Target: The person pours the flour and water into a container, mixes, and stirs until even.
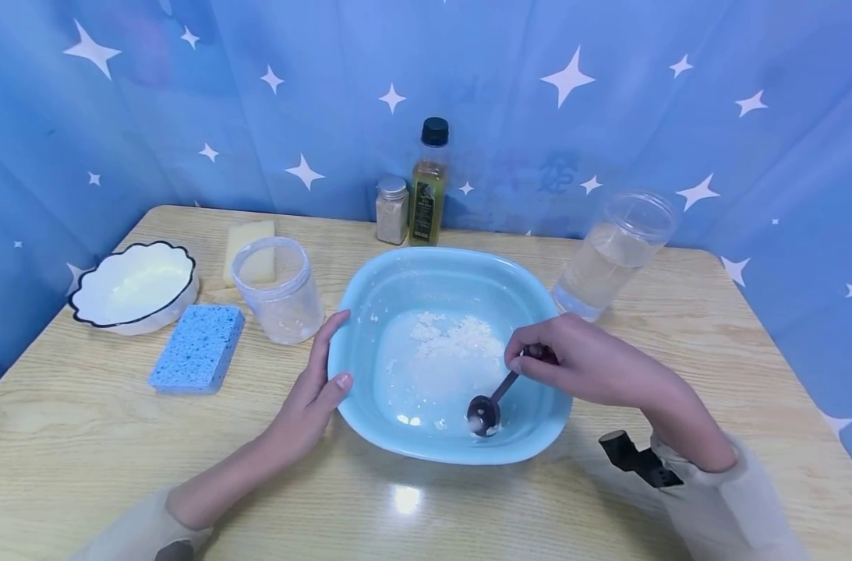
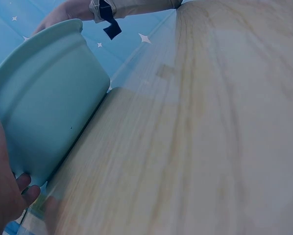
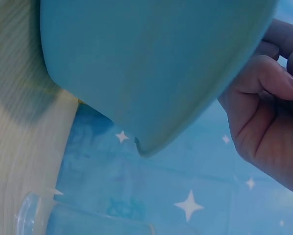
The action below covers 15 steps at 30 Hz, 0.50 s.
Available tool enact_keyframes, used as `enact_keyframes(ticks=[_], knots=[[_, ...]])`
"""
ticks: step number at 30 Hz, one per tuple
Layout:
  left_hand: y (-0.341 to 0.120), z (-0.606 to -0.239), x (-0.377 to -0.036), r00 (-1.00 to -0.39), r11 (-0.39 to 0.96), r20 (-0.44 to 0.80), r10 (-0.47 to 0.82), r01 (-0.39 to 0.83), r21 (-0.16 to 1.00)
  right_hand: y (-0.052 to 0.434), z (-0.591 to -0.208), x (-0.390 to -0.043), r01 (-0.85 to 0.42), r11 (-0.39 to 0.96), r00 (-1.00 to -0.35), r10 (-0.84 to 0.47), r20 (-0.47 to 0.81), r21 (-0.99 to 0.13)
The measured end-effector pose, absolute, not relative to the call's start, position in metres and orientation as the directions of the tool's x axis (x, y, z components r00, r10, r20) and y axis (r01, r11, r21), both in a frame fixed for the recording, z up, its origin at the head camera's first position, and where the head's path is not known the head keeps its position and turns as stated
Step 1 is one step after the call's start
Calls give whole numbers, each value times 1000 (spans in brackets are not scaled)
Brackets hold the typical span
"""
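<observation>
Our left hand (image 1: 312,401) rests flat on the side of the big light-blue plastic basin (image 1: 369,312), fingers straight. Just right of it, our right hand (image 1: 573,358) pinches the small dark metal spoon (image 1: 492,401) by its top, scoop down in white flour (image 1: 454,336). The basin looks light and slippery, so we steady its rim

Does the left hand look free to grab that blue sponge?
Probably yes: the left hand only rests on the basin rim, and bare table lies between it and the blue sponge.

pale beige sleeves (image 1: 727,499), black wrist mount (image 1: 636,458).
</observation>
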<state>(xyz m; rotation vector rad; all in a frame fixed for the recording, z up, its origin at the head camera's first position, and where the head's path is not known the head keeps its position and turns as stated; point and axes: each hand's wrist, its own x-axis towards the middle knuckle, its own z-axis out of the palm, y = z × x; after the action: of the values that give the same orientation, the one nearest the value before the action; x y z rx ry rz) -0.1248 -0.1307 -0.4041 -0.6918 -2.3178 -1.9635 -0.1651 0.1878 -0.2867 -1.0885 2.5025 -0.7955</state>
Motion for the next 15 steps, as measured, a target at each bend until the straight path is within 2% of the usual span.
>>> enact_keyframes(ticks=[15], knots=[[-131,-406,-126,-900,96,300,318,345,934,170,-303,-164,-568,550,-704,-710,15,-612]])
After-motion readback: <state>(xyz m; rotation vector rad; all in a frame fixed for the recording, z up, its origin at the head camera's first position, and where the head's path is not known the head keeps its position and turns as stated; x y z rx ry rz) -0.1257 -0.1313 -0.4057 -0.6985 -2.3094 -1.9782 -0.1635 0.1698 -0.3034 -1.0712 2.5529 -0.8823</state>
